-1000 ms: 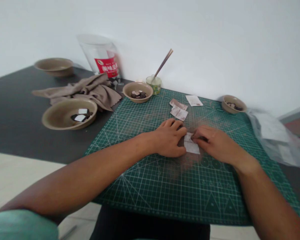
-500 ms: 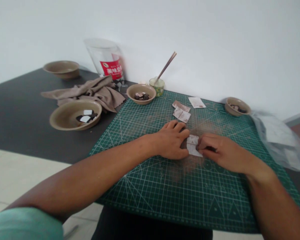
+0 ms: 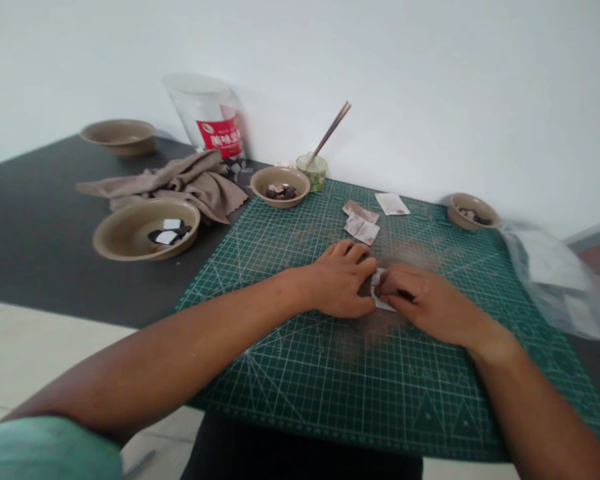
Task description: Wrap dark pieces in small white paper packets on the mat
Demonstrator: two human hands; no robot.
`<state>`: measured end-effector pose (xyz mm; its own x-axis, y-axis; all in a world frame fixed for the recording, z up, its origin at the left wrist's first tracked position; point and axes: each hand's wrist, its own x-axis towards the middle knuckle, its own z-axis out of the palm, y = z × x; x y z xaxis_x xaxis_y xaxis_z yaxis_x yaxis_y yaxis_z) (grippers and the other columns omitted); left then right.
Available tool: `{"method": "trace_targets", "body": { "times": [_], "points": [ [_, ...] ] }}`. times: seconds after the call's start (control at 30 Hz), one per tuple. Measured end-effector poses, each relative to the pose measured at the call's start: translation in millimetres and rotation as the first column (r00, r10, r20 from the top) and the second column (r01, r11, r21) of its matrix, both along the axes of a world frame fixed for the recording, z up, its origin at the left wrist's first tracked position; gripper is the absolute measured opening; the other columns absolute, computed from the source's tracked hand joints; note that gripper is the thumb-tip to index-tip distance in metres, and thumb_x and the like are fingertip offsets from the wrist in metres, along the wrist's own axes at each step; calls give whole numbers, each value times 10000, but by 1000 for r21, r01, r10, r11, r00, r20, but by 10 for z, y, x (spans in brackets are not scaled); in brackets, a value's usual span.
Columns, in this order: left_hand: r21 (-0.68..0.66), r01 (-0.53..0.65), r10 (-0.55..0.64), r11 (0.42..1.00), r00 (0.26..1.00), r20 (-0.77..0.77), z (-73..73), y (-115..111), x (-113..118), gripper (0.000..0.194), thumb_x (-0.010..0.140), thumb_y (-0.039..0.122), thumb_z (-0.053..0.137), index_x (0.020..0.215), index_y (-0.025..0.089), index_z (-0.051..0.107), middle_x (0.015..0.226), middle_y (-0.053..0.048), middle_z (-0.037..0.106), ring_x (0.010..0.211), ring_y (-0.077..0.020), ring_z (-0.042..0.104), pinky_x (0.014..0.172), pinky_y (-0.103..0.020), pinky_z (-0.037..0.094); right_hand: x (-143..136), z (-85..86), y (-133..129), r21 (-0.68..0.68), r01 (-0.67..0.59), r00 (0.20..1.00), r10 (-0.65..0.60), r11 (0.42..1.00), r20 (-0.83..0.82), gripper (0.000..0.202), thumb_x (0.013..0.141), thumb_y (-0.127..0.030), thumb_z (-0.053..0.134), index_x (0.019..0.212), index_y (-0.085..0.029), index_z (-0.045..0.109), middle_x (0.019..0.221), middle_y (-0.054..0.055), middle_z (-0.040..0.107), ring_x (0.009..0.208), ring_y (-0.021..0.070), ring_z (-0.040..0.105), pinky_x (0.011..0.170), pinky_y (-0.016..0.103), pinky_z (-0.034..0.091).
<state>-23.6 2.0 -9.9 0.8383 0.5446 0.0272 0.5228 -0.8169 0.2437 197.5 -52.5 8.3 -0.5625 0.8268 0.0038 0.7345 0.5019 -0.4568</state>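
Resting palm-down on the green cutting mat [image 3: 290, 373], my left hand [image 3: 343, 280] has its fingers bent and apart. Its fingertips press at the left edge of a small white sheet [image 3: 383, 303] with brown smudges. From the right, my right hand [image 3: 415, 297] comes down over that sheet, fingers pinched together. Whatever lies between those fingertips is hidden. Brown dust is spread on the mat around both hands. Just beyond them lie a smudged white piece [image 3: 362, 229], a brown piece [image 3: 359, 211] and a paler sheet [image 3: 392, 204].
A bowl with dark pieces [image 3: 281, 200] and a green patterned cup [image 3: 318, 175] holding chopsticks [image 3: 330, 133] stand at the mat's back left. Another bowl [image 3: 473, 225] and a clear plastic bag [image 3: 555, 280] are at right. Left are bowls [image 3: 111, 240], a cloth [image 3: 180, 179] and a clear jar [image 3: 220, 137].
My right hand has moved left across the white sheet, towards my left hand, and covers more of it. My left hand stays in place on the mat.
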Motion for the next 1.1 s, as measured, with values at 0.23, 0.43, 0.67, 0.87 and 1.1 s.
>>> {"method": "trace_targets", "body": {
  "times": [0.23,0.43,0.67,0.87,1.1],
  "points": [
    [-1,-2,2,1000,1000,21,-9,-1,-6,477,879,522,533,1236,208,503,1432,-123,434,1343,-357,360,1126,-532,321,84,36,29,-14,34,996,-32,999,80,135,933,-148,549,859,-213,641,882,28,638,797,178,584,714,320,436],
    [8,-4,4,1000,1000,16,1,-2,-1,467,874,508,529,1221,196,518,1409,-128,448,1327,-356,375,1125,-525,324,36,-5,46,70,100,993,-104,993,51,118,951,-184,544,870,-204,626,917,43,635,858,195,592,765,340,448],
    [17,-3,3,1000,1000,15,-6,-7,-2,488,872,534,522,1225,198,511,1414,-125,442,1336,-361,371,1126,-518,329,30,36,-20,-31,-28,998,30,999,58,158,959,-161,530,856,-219,634,899,28,645,825,177,596,739,322,456],
    [11,-6,6,1000,1000,18,1,-2,-7,467,872,513,527,1222,205,507,1415,-125,441,1327,-355,375,1118,-529,332,28,-7,38,94,108,989,-117,990,96,128,962,-199,529,887,-207,633,925,53,638,859,207,599,774,357,457],
    [12,-7,7,1000,1000,18,5,-11,-3,474,878,534,525,1218,205,509,1404,-117,454,1324,-347,381,1125,-507,325,-22,11,-14,5,-41,999,41,999,-14,141,952,-150,532,913,-221,648,969,44,663,896,193,610,798,342,477]
  ]
}}
